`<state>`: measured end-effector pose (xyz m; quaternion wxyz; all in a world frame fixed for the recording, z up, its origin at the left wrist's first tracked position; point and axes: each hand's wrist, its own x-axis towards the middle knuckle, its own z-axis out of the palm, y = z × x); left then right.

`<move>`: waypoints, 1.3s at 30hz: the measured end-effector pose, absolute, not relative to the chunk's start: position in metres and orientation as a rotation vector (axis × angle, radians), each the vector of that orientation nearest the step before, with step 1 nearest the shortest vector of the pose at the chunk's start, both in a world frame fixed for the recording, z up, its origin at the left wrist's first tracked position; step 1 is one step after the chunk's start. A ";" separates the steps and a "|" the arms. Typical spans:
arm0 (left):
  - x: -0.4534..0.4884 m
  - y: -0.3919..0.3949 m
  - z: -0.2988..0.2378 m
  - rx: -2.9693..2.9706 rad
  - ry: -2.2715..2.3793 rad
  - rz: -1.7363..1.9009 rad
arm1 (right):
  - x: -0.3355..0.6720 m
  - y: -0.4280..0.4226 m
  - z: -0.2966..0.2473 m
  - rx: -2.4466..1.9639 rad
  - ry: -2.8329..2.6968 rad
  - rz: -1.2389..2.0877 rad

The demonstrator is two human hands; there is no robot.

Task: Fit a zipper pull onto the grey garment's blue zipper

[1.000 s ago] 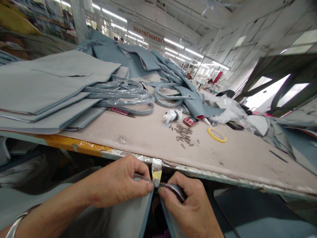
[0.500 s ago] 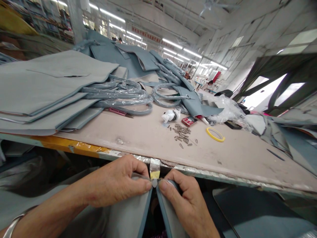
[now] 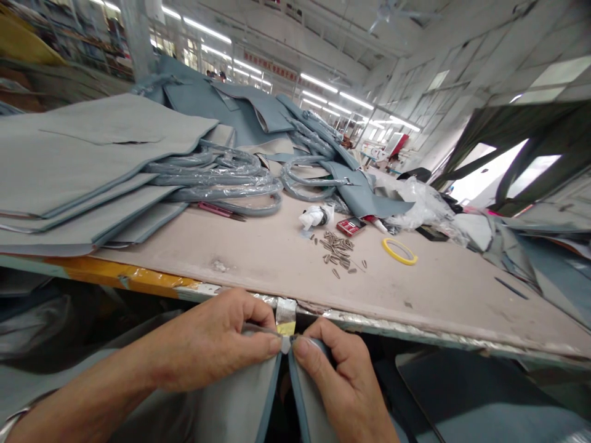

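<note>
Below the table's front edge, my left hand (image 3: 221, 338) pinches the left edge of a blue-grey leather-like bag piece (image 3: 244, 391) between thumb and fingers. My right hand (image 3: 341, 369) grips the facing edge the same way. The two edges come close together at my thumbs and spread apart lower down, with a dark gap between them. A small pale bit (image 3: 285, 344) shows between the two thumb tips; I cannot make out what it is. Just beyond it, a silver and yellow strip of tape (image 3: 286, 317) sits on the table edge.
Grey panels (image 3: 101, 129) with plastic-wrapped handles (image 3: 221, 175) are stacked at left on the table (image 3: 258, 258). Ahead lie small grey seed-like pieces (image 3: 337, 249), a red box (image 3: 351, 226) and a yellow tape roll (image 3: 399, 251). A pink-handled tool (image 3: 221, 211) lies near the handles.
Both hands keep their pinch on the bag piece's edges, with only a tiny shift. The whole view has slid slightly left.
</note>
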<state>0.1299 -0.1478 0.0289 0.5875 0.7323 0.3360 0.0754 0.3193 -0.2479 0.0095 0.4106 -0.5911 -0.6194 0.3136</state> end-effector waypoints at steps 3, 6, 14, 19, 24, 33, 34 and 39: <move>0.130 -0.148 0.027 1.747 0.798 0.199 | 0.318 -0.249 0.007 -1.487 -1.548 0.817; 0.130 -0.147 0.029 1.788 0.828 0.191 | 0.316 -0.247 0.008 -1.491 -1.549 0.772; 0.130 -0.147 0.029 1.822 0.823 0.208 | 0.311 -0.246 0.015 -1.536 -1.462 0.779; 0.127 -0.150 0.027 1.810 0.861 0.163 | 0.314 -0.247 0.012 -1.530 -1.503 0.809; 0.128 -0.154 0.019 1.508 0.766 0.198 | 0.312 -0.247 0.017 -1.654 -1.415 0.908; 0.141 -0.155 0.012 1.177 0.744 0.343 | 0.314 -0.245 0.024 -1.663 -1.412 1.052; 0.141 -0.156 0.012 1.164 0.757 0.346 | 0.315 -0.245 0.023 -1.668 -1.427 1.053; 0.141 -0.157 0.014 1.159 0.773 0.328 | 0.319 -0.244 0.018 -1.674 -1.470 1.067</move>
